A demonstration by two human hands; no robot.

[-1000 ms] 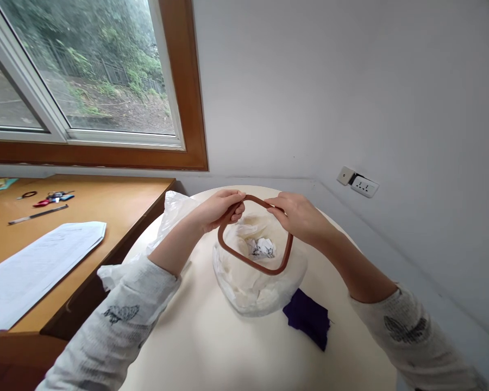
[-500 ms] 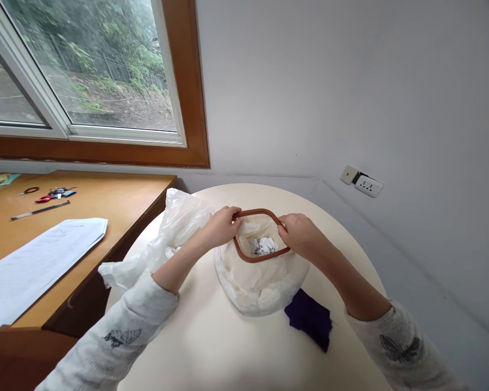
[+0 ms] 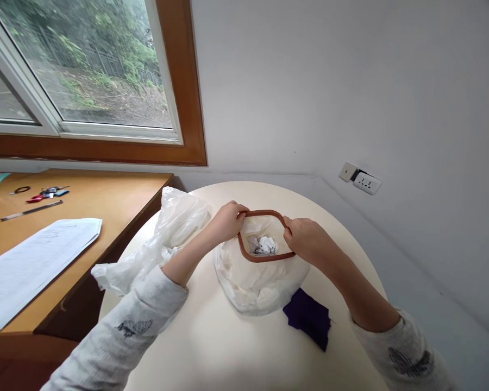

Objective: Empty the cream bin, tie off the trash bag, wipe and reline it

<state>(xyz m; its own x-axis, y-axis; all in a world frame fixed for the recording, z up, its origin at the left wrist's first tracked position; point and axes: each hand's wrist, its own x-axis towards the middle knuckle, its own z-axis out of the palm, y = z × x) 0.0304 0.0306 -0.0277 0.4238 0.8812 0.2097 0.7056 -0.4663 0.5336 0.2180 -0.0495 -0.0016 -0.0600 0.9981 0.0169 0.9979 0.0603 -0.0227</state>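
Note:
Both hands grip a brown, rounded-square rim (image 3: 264, 259) at the top of a small bin lined with a white plastic bag (image 3: 256, 288). My left hand (image 3: 228, 221) is closed around the rim's left far corner. On its right side, my right hand (image 3: 305, 238) pinches the same rim. Crumpled white paper (image 3: 265, 246) lies inside the opening. The bag's edge hangs loosely around the outside and covers the bin's wall. Just to the right of its base lies a dark purple cloth (image 3: 308, 317).
Another white plastic bag (image 3: 179, 217) lies crumpled on the round cream table (image 3: 212, 347), left of the bin. On the wooden desk (image 3: 126, 190) are papers (image 3: 44, 260), a pen (image 3: 31, 210), keys (image 3: 51, 193) and a black ring (image 3: 22, 190). A socket (image 3: 367, 183) is on the wall.
Both hands and the brown rim have shifted slightly to the right over the bag, which stays in nearly the same spot. Both hands keep their hold.

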